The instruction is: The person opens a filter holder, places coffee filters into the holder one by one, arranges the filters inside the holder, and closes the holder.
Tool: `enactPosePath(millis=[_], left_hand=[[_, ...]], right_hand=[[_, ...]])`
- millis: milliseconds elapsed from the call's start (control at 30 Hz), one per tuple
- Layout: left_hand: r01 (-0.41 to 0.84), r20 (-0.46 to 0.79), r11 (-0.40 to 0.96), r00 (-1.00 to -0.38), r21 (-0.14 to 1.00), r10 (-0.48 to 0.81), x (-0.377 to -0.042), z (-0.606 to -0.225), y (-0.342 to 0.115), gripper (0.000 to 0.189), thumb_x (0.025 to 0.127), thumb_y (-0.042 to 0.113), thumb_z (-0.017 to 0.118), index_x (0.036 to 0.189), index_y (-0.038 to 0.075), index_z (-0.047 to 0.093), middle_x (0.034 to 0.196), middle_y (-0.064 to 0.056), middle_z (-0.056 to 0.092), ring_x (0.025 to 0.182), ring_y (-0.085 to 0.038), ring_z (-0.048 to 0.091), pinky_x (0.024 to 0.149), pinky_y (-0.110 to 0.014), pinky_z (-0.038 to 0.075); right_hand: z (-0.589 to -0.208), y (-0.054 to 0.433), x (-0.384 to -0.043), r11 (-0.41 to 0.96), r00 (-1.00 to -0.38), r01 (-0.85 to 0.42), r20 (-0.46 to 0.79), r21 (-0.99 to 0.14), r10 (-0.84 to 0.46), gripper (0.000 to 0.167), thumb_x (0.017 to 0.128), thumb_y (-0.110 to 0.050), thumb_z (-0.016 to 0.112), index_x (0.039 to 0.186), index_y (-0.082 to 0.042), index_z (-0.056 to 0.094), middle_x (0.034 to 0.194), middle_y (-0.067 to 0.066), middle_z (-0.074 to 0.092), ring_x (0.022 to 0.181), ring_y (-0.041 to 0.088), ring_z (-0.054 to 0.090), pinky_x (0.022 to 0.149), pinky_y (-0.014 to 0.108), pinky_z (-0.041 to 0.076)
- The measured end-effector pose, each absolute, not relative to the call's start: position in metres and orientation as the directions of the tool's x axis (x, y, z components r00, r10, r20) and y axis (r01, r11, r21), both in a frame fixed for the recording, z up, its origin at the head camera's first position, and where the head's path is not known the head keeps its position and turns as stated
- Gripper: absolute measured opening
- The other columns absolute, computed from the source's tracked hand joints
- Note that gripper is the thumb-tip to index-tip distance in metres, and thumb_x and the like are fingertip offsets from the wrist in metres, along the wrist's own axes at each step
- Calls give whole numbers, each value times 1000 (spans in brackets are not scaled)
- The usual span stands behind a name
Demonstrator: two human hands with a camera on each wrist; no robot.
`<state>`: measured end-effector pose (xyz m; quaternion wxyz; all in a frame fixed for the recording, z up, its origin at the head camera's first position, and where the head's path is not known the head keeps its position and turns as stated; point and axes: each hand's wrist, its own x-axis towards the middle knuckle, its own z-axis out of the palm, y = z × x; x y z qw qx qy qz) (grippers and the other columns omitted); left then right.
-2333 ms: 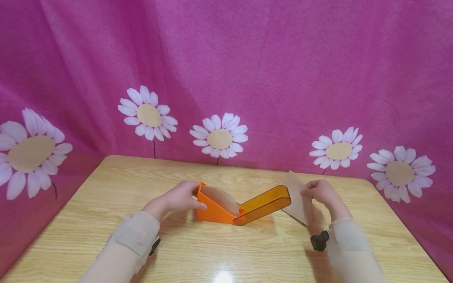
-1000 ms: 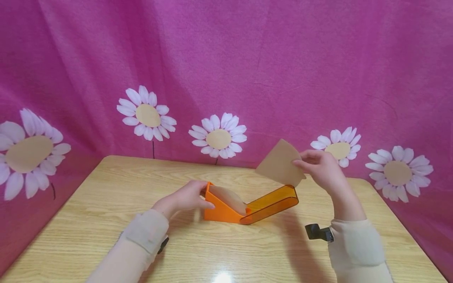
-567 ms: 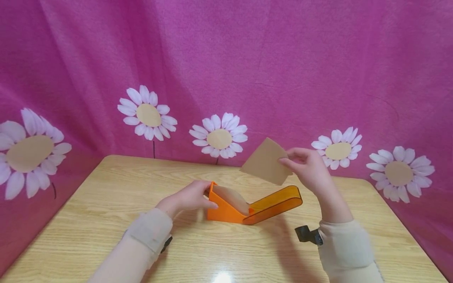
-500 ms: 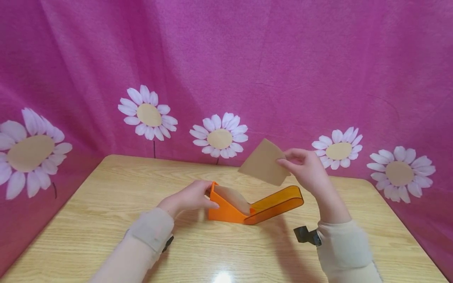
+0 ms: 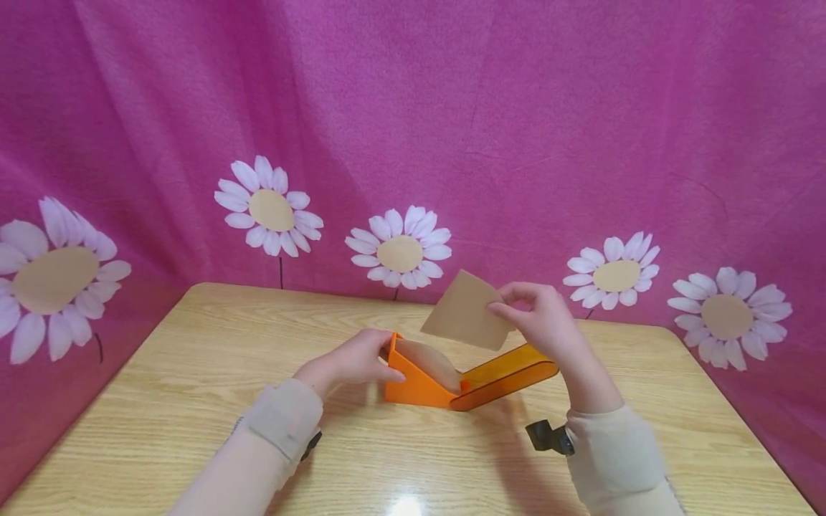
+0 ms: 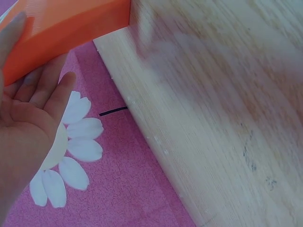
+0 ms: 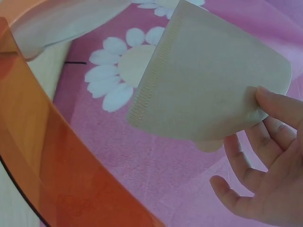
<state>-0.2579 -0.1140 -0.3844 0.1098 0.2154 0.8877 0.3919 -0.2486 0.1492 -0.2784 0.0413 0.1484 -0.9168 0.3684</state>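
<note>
My left hand (image 5: pixel 351 358) grips the tall back end of an orange filter holder (image 5: pixel 413 387), thumb along its near side. A stack of brown paper coffee filters (image 5: pixel 431 364) stands inside it. The holder's see-through amber lid (image 5: pixel 497 387) is swung open to the right. Above the lid, my right hand (image 5: pixel 542 319) pinches a brown coffee filter (image 5: pixel 464 312) by one edge between thumb and fingers. In the right wrist view, this coffee filter (image 7: pixel 213 80) shows a crimped seam along its side. The left wrist view catches only part of the orange holder (image 6: pixel 80 33) at the fingers.
A light wood-grain table (image 5: pixel 213 365) bears the holder. Behind and beside it hangs a magenta cloth (image 5: pixel 503 129) printed with white daisies. A black wrist camera (image 5: pixel 548 437) sits on the right sleeve.
My right hand lifted the coffee filter from low on the right, then carried it left and lately a little down over the lid. The left hand and the holder slid right.
</note>
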Motion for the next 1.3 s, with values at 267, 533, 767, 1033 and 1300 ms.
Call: enactPosePath(millis=[267, 533, 767, 1033, 1300], left_hand=[[266, -46, 605, -892, 751, 451, -256, -383, -114, 29, 77, 13, 76, 101, 6, 62, 92, 0, 66, 90, -15, 61, 87, -31, 50], [249, -60, 603, -894, 758, 444, -256, -383, -113, 32, 78, 14, 76, 106, 8, 62, 94, 1, 66, 90, -14, 60, 88, -31, 51], [248, -61, 599, -893, 761, 447, -255, -382, -113, 29, 78, 15, 76, 103, 9, 63, 94, 1, 66, 90, -15, 60, 88, -31, 50], [258, -52, 606, -894, 752, 445, -254, -382, -113, 27, 78, 15, 75, 101, 9, 63, 93, 1, 67, 91, -15, 61, 89, -32, 49], [292, -22, 599, -887, 745, 460, -255, -384, -114, 26, 78, 15, 76, 99, 7, 63, 93, -1, 67, 90, -15, 61, 89, -32, 50]], right_hand=[[-294, 142, -253, 689, -951, -304, 161, -658, -265, 15, 87, -17, 65, 93, -4, 69, 95, 12, 71, 95, 26, 61, 76, 31, 46], [-303, 134, -254, 688, -952, -294, 137, -664, -275, 15, 87, -17, 65, 92, -4, 69, 95, 12, 70, 79, 21, 52, 62, 27, 40], [-312, 127, -254, 705, -955, -284, 123, -649, -271, 15, 86, -19, 66, 92, -5, 69, 98, 11, 69, 84, 21, 54, 67, 28, 41], [-324, 120, -256, 699, -948, -300, 118, -649, -296, 13, 86, -16, 66, 91, -4, 70, 101, 12, 68, 97, 25, 59, 80, 37, 47], [-334, 115, -256, 695, -941, -319, 130, -645, -312, 10, 85, -14, 67, 88, -5, 70, 93, 9, 70, 94, 23, 60, 85, 41, 47]])
